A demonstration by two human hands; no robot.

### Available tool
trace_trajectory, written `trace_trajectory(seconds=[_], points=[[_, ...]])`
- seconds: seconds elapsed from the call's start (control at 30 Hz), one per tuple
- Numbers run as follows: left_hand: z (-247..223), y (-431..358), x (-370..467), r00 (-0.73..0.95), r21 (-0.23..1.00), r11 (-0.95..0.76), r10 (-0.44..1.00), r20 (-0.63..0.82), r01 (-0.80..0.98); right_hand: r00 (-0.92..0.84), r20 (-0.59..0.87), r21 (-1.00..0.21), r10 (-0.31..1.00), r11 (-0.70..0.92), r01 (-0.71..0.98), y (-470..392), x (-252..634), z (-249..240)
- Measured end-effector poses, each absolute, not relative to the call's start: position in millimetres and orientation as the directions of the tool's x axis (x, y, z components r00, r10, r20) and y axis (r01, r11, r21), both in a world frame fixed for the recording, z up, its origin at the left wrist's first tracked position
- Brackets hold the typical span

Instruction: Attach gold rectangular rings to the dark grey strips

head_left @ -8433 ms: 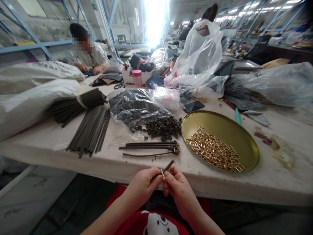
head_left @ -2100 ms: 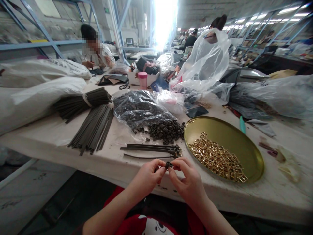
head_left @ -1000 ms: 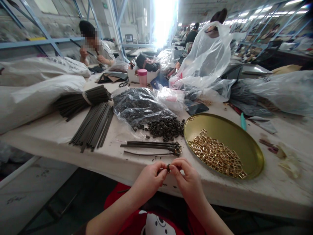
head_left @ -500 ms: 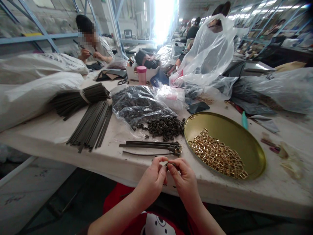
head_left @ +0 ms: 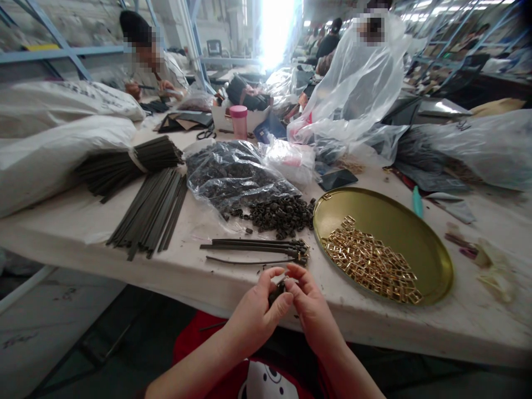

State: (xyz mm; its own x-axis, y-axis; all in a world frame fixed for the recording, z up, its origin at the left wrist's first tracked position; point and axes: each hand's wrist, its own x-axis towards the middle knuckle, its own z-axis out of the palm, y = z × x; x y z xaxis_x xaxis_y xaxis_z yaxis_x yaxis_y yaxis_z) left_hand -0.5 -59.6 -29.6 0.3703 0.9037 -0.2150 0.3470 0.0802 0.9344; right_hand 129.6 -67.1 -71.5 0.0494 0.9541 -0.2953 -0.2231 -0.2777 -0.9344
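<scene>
At the table's front edge, my left hand (head_left: 262, 307) and my right hand (head_left: 308, 305) meet, both closed on a dark strap (head_left: 277, 291). Fingers cover most of it, and a dark strip sticks out beyond my left forearm. Whether a buckle sits on it I cannot tell. Just past my fingers lie several dark straps (head_left: 249, 245) with gold-coloured buckles at their right ends. Behind these is a pile of small dark loops (head_left: 282, 216), spilling from a clear plastic bag (head_left: 236, 169). To the right, gold buckles (head_left: 369, 257) are heaped on a round gold tray (head_left: 432, 266).
Loose dark strips (head_left: 149, 213) and a tied bundle (head_left: 133, 163) lie at left beside white sacks (head_left: 62, 160). A pink-lidded jar (head_left: 239, 123), scissors (head_left: 206, 133) and a teal tool (head_left: 417, 202) are farther back. A co-worker (head_left: 149, 72) sits at far left.
Both hands have shifted their grip on the strap; the left fingers are more curled and the right index finger has lifted. The camera view has moved slightly.
</scene>
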Motion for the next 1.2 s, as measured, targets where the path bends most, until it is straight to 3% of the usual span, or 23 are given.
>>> trace_trajectory(seconds=[0.13,0.27,0.37,0.47,0.63,0.8,0.93,1.0,1.1,1.2], points=[[-35.2,-60.3,-3.9,0.408,0.940,0.021,0.897,-0.168,0.341,-0.264,-0.319,-0.807,0.910,-0.407,-0.429,-68.9,126.7,-71.7],[-35.8,-61.0,-8.4,0.463,0.922,-0.002,0.866,-0.192,0.387,-0.302,-0.297,-0.783,0.906,-0.412,-0.467,-72.4,124.2,-69.6],[-32.1,-62.7,-9.1,0.451,0.890,-0.010,0.865,-0.220,0.455,-0.215,-0.271,-0.868,0.938,-0.335,-0.366,-77.5,122.5,-69.9],[-29.3,-65.3,-7.7,0.409,0.865,-0.003,0.882,-0.235,0.502,-0.069,-0.153,-0.977,0.986,-0.161,-0.141,-85.8,121.1,-71.7],[-26.5,-68.2,-6.0,0.396,0.864,-0.004,0.890,-0.227,0.504,-0.043,0.053,-0.993,0.998,0.057,0.099,-97.5,121.9,-73.6],[-22.5,-69.3,-7.3,0.407,0.834,-0.043,0.886,-0.223,0.550,-0.076,-0.121,-0.986,0.990,-0.128,-0.104,-93.8,124.6,-64.0],[-21.1,-70.5,-9.0,0.437,0.785,-0.103,0.871,-0.226,0.611,-0.207,-0.214,-0.942,0.955,-0.258,-0.213,-88.5,126.9,-56.5],[-21.3,-71.8,-9.1,0.435,0.761,-0.116,0.870,-0.232,0.639,-0.256,-0.179,-0.964,0.950,-0.222,-0.148,-89.0,126.9,-56.7],[-21.7,-74.5,-8.1,0.424,0.782,-0.080,0.871,-0.246,0.618,-0.204,-0.018,-0.997,0.979,-0.002,0.079,-94.4,125.5,-61.6],[-22.1,-75.8,-7.0,0.418,0.826,-0.029,0.872,-0.254,0.563,-0.157,0.170,-0.925,0.973,0.213,0.316,-100.9,125.0,-68.3]])
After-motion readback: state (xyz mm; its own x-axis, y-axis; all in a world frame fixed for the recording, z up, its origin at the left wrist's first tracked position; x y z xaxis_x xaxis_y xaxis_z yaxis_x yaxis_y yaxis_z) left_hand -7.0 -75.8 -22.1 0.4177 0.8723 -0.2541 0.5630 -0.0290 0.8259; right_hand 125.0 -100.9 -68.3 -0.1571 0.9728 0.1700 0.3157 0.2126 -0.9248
